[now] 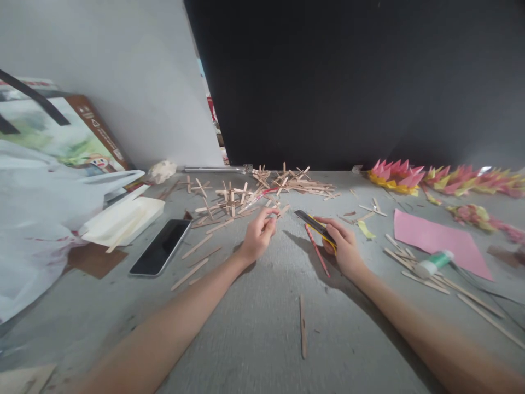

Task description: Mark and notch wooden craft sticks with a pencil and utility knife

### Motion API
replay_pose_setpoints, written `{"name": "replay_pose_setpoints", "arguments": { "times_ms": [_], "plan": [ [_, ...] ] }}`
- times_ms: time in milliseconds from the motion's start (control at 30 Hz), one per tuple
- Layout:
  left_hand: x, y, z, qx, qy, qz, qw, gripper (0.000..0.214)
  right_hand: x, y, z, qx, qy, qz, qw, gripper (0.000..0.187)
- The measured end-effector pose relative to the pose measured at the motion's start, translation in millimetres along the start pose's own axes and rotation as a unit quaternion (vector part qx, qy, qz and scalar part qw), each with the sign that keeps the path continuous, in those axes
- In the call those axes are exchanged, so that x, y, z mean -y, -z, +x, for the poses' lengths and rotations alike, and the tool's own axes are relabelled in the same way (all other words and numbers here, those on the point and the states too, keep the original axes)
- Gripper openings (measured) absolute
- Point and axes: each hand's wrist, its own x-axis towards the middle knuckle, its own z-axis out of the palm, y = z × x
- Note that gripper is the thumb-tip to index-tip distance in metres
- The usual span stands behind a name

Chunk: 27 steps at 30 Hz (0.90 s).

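Observation:
My left hand (259, 234) rests on the grey table (254, 328) with its fingers pinched on a small piece of wooden stick (274, 213). My right hand (344, 243) is closed around a yellow and black utility knife (318, 225), which points up and left. A red pencil (316, 250) lies between the two hands, just left of my right hand. Behind the hands sits a heap of wooden stick crosses (262, 191).
A black phone (161, 247) and a white foam tray (123, 219) lie at the left beside a white plastic bag (36, 219). At the right are pink paper (438, 241), a green-white tape roll (433, 264), loose sticks (471, 298) and folded paper flowers (443, 179). One stick (302, 326) lies nearer me.

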Motion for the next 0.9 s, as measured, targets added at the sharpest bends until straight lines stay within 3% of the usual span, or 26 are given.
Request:
{"name": "replay_pose_setpoints", "arguments": {
  "times_ms": [200,533,900],
  "plan": [
    [-2.6,0.0,-0.4,-0.015,0.0,-0.033,0.999,0.03,0.7,0.2,0.2,0.001,0.003,-0.004,1.0,0.045],
    [-5.3,-0.2,-3.0,-0.001,-0.033,0.05,0.998,0.033,-0.3,1.4,0.7,-0.001,0.004,-0.021,1.0,0.045],
    [-8.0,-0.3,-4.7,0.005,-0.035,0.052,0.998,0.028,1.7,0.3,0.0,0.003,-0.005,-0.01,1.0,0.044]
  ]
}}
